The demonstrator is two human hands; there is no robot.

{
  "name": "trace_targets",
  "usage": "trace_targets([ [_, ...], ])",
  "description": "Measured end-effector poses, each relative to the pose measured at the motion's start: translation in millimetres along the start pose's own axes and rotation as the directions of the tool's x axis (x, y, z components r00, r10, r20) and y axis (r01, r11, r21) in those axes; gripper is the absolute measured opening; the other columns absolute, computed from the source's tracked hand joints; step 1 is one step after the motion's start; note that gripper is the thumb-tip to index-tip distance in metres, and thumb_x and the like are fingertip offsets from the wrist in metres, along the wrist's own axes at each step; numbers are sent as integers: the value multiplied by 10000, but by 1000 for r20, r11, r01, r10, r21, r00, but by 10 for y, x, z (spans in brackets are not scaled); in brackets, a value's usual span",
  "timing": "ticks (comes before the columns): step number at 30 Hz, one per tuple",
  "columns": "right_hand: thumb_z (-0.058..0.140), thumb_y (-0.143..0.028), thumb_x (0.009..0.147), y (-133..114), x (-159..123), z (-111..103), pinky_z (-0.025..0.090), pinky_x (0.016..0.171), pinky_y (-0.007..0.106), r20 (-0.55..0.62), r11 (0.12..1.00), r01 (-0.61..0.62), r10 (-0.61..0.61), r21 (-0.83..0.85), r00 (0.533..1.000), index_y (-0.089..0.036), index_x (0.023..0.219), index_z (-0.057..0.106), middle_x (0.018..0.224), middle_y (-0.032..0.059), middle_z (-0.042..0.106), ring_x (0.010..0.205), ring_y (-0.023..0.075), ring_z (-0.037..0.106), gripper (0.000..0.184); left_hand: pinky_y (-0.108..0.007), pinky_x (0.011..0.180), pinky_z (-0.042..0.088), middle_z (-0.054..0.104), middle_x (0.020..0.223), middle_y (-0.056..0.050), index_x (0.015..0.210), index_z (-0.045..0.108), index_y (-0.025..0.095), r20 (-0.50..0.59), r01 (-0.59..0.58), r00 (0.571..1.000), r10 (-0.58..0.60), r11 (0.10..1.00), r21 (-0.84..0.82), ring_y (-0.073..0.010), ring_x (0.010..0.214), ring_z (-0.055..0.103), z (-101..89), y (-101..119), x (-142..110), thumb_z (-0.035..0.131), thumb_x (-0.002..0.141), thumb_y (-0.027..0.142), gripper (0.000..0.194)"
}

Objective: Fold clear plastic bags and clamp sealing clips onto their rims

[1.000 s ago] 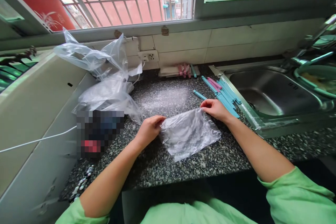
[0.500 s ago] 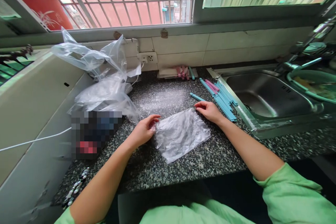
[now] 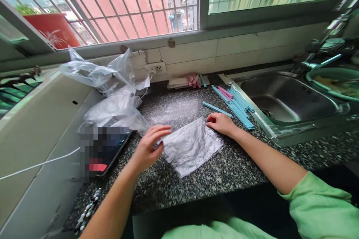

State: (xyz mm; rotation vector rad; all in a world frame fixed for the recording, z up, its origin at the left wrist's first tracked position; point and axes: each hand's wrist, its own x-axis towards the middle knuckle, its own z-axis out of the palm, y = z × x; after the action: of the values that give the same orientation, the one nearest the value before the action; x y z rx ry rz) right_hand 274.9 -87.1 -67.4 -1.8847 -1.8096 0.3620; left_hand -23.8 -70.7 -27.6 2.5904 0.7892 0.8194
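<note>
A crinkled clear plastic bag [image 3: 190, 148] lies flat on the speckled counter [image 3: 224, 173], between my two hands. My left hand [image 3: 149, 146] is at the bag's left edge, fingers apart and holding nothing. At the upper right corner, my right hand [image 3: 221, 124] has its fingers curled in a pinch on the bag's edge. Just beyond the right hand lies a single blue bag clip [image 3: 217, 109]. More blue clips [image 3: 240, 110], with pink clips [image 3: 225, 93] on top, form a loose pile beside the sink.
A large clear plastic bag [image 3: 112, 106] bulges at the left. Before it lies a partly blurred dark device [image 3: 116, 153] with a white cable [image 3: 42, 164]. Flat packets with pink clips [image 3: 181, 83] rest by the wall. The steel sink [image 3: 291, 99] and a green basin [image 3: 311, 78] are right.
My left hand has let go of the bag's left corner and spread its fingers, drawing back leftward. The bag and my right hand have shifted slightly left, uncovering more of the single blue clip.
</note>
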Motion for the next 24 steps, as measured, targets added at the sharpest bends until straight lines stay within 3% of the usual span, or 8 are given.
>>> trace_targets([
  [3, 607, -242, 725, 10, 0, 3, 418, 589, 252, -46, 998, 66, -65, 18, 997, -195, 837, 680, 732, 18, 640, 612, 133, 551, 142, -429, 965, 422, 570, 1244, -80, 1170, 541, 205, 171, -139, 978, 117, 983, 122, -235, 1154, 499, 273, 116, 12, 455, 820, 170, 361],
  [7, 483, -159, 809, 25, 0, 3, 448, 707, 285, -46, 946, 318, -321, -70, 946, -199, 1022, 668, 906, 73, 610, 771, 169, 568, 286, -452, 970, 419, 536, 1286, -111, 1167, 559, 174, 294, -85, 956, 18, 973, 216, -275, 1181, 484, 502, 98, -20, 499, 831, 297, 363],
  [10, 463, -179, 831, 42, 21, 17, 449, 720, 310, 43, 918, 359, -357, -167, 933, -208, 977, 695, 866, 84, 596, 821, 202, 554, 276, -445, 976, 418, 525, 1294, -121, 1174, 553, 171, 304, -41, 952, -23, 979, 202, -270, 1191, 474, 486, 18, -43, 511, 824, 331, 387],
  [16, 447, -155, 831, 21, 61, 73, 441, 797, 335, -17, 912, 372, -381, -174, 925, -191, 1102, 636, 935, 90, 586, 872, 208, 527, 332, -439, 962, 424, 545, 1255, -140, 1113, 578, 156, 184, -15, 983, -19, 983, 184, -262, 1126, 513, 435, 30, -14, 503, 832, 311, 330],
  [21, 486, -244, 837, -50, 30, 83, 421, 801, 361, 36, 891, 369, -373, -265, 927, -222, 1099, 641, 971, 99, 576, 892, 227, 491, 305, -461, 951, 429, 537, 1271, -131, 1128, 577, 176, 263, -35, 965, -14, 984, 177, -288, 1151, 493, 500, 60, -35, 543, 803, 326, 360],
  [24, 508, -267, 828, -64, 7, 69, 409, 823, 370, 58, 875, 400, -399, -273, 915, -231, 1114, 630, 996, 95, 567, 918, 232, 479, 313, -460, 956, 428, 542, 1263, -133, 1139, 574, 175, 238, -21, 971, -21, 984, 174, -280, 1149, 497, 511, 41, -48, 540, 806, 330, 369],
])
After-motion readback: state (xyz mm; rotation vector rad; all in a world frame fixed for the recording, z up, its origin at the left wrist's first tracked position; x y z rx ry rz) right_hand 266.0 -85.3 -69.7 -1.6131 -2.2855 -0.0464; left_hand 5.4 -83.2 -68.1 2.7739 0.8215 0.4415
